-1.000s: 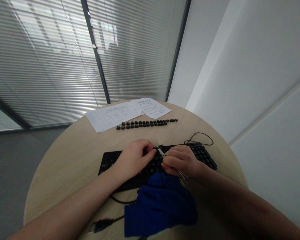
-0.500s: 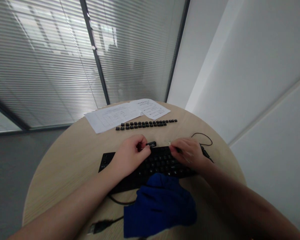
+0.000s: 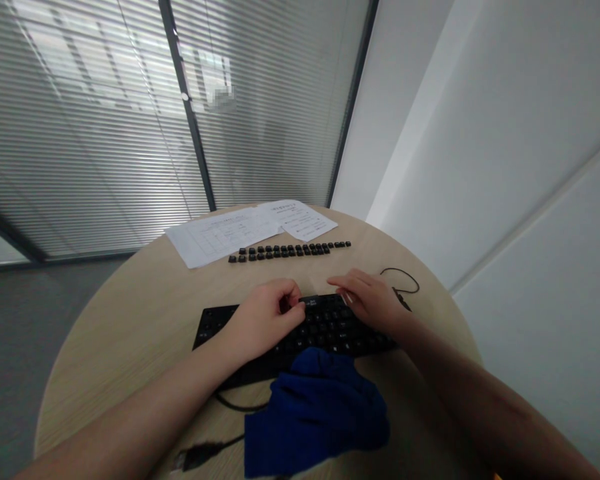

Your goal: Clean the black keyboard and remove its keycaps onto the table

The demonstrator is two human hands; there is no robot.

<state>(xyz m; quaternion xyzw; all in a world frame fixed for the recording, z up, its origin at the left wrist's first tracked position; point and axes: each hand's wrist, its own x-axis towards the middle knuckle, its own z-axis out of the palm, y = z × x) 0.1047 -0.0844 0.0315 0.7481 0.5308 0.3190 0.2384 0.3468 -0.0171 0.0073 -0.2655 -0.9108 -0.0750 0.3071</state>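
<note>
A black keyboard (image 3: 325, 330) lies on the round wooden table, partly under both hands. My left hand (image 3: 270, 317) is above its left half, with thumb and fingers pinched on a small black keycap (image 3: 311, 301) with white lettering, near the keyboard's far edge. Over the right part of the keyboard is my right hand (image 3: 367, 299), its index finger stretched to the left and the other fingers curled; something small and pale shows beneath them, too unclear to name. A blue cloth (image 3: 315, 417) covers part of the near edge.
Two rows of loose black keycaps (image 3: 280, 251) lie beyond the keyboard. Printed papers (image 3: 220, 233) rest behind them. A thin black cable (image 3: 403, 270) loops at the right, and a USB plug (image 3: 197, 456) lies at the near left.
The keycap in my left hand has come down nearer to the keyboard's far edge. My right hand has shifted slightly, its index finger now stretched out.
</note>
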